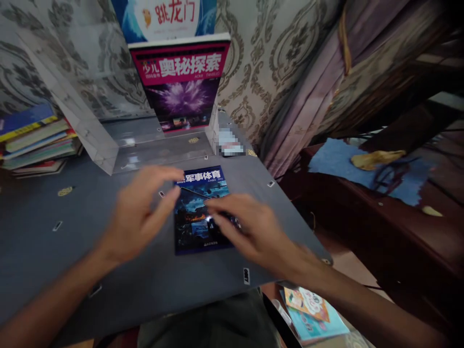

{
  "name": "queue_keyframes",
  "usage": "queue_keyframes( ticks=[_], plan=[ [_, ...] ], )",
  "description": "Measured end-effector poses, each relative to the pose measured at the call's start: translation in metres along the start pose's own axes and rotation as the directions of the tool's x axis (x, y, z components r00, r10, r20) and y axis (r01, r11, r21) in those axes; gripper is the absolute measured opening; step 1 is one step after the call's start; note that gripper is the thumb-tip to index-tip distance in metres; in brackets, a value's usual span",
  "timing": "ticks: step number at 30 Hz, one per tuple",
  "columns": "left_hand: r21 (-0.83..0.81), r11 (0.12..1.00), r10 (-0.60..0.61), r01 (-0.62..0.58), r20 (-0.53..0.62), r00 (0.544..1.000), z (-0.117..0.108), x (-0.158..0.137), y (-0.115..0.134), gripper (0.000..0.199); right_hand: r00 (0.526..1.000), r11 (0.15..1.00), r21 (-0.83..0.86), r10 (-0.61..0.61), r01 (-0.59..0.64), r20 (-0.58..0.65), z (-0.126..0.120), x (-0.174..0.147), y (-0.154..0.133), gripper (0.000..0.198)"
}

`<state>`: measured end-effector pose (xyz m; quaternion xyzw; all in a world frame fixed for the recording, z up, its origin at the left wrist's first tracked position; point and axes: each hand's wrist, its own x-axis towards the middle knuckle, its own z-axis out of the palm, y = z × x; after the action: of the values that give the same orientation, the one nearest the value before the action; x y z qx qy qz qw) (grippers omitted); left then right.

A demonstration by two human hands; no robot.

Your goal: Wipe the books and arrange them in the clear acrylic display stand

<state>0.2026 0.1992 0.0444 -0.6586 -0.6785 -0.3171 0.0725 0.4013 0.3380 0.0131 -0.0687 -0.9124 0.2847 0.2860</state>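
Note:
A dark blue book [197,212] with white title characters lies flat on the grey tabletop, its cover facing up. My left hand [136,212] is at the book's upper left corner, thumb and forefinger apart, with nothing seen between them. Over the right half of the cover hovers my right hand [250,224], its thumb and fingers slightly parted and no object visible in them. It hides part of the book's right side. Both hands are a little blurred, so I cannot tell whether either touches the cover.
Behind the book, a clear acrylic stand [159,152] holds an upright magenta and black book [183,92], with a blue book [166,19] behind it. A book stack [39,135] sits at left. To the right hangs a purple curtain [308,101]; picture books [313,314] lie below the table.

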Motion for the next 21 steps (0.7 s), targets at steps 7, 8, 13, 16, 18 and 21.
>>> queue_keyframes(
  ticks=[7,8,13,16,18,21],
  plan=[
    [0.136,0.989,0.03,-0.058,0.199,0.98,0.065,-0.021,-0.044,0.022,0.94,0.974,-0.209,-0.009,0.085,0.342,0.049,0.028,0.031,0.037],
    [0.149,0.987,0.026,-0.056,0.199,0.98,0.067,-0.022,-0.046,0.021,0.943,0.968,-0.238,0.0,0.084,0.334,0.049,0.032,0.039,0.038],
    [0.197,0.98,-0.004,-0.039,0.211,0.978,0.066,-0.022,-0.043,0.022,0.971,0.917,-0.384,0.18,-0.107,0.16,0.035,0.044,0.082,0.037],
    [0.216,0.975,0.01,-0.056,0.209,0.978,0.066,-0.021,-0.042,0.023,0.976,0.922,-0.356,0.198,-0.153,0.093,0.028,0.043,0.101,0.035],
    [0.227,0.971,0.024,-0.072,0.208,0.978,0.067,-0.021,-0.042,0.023,0.981,0.942,-0.297,0.184,-0.158,0.064,0.026,0.041,0.109,0.035],
    [0.244,0.966,0.03,-0.081,0.204,0.979,0.067,-0.021,-0.042,0.023,0.98,0.959,-0.21,0.197,-0.188,0.025,0.025,0.041,0.117,0.035]
  ],
)
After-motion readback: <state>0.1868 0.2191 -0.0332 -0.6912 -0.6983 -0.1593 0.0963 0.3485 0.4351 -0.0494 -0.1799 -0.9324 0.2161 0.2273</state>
